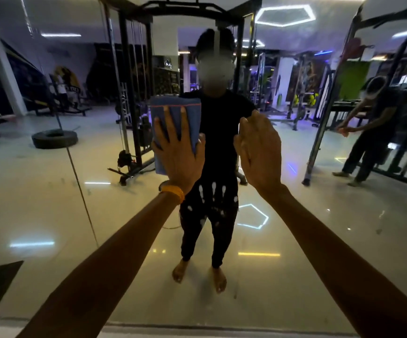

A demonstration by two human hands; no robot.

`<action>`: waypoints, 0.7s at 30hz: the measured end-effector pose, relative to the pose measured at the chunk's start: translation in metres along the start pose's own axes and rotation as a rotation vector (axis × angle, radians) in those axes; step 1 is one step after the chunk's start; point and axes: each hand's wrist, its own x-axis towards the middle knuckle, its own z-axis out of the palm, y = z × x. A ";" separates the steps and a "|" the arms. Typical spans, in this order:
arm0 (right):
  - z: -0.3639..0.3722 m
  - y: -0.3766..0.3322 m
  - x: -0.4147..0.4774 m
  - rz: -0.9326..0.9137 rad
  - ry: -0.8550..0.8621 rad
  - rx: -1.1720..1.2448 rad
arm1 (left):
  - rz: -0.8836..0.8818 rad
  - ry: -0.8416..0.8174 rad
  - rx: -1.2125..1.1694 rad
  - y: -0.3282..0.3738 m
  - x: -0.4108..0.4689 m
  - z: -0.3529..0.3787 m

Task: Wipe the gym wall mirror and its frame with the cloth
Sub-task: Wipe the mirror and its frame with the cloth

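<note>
left hand (177,152): fingers spread flat, pressed on folded cloth (175,118), pinning it against mirror (51,203); orange band (174,192) at wrist. cloth: blue woven fabric, rectangular fold, long axis upright, thin red stitched line across near top edge; sat at chest height of reflected figure, left of centre. right hand (261,152): open, fingers together, empty, palm toward glass just beside cloth; contact with glass could not be told. mirror: smooth, glossy, white handprint smudge (213,191) below hands; pale frame (197,331) strip along bottom.
</note>
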 end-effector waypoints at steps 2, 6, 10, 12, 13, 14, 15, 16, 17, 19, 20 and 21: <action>0.002 0.014 0.001 -0.024 0.002 -0.081 | 0.034 -0.030 0.019 -0.003 -0.010 0.007; 0.008 0.037 -0.007 -0.166 -0.053 -0.234 | 0.180 -0.077 0.058 -0.026 -0.028 0.007; 0.019 0.046 -0.007 -0.184 0.026 -0.314 | 0.228 -0.027 0.121 -0.027 -0.009 0.010; 0.023 0.047 -0.007 -0.204 0.061 -0.306 | 0.152 0.021 0.110 -0.016 0.003 0.013; 0.023 0.048 -0.007 -0.213 0.070 -0.306 | 0.121 0.035 0.100 -0.007 0.005 0.016; 0.023 0.049 -0.007 -0.219 0.079 -0.310 | 0.135 0.034 0.098 0.002 0.005 0.020; 0.023 0.050 -0.007 -0.220 0.088 -0.317 | 0.208 0.019 0.115 0.008 0.001 0.024; 0.023 0.050 -0.007 -0.219 0.093 -0.326 | 0.312 -0.008 0.141 0.009 -0.003 0.028; 0.023 0.051 -0.008 -0.219 0.093 -0.331 | 0.406 -0.034 0.162 0.004 -0.005 0.028; 0.021 0.054 -0.005 -0.241 0.091 -0.321 | 0.439 -0.026 0.188 -0.019 0.005 0.023; 0.019 0.057 -0.003 -0.262 0.085 -0.319 | 0.364 -0.006 0.195 -0.030 0.015 0.017; 0.017 0.061 -0.002 -0.283 0.075 -0.326 | 0.237 0.027 0.181 -0.038 0.027 0.012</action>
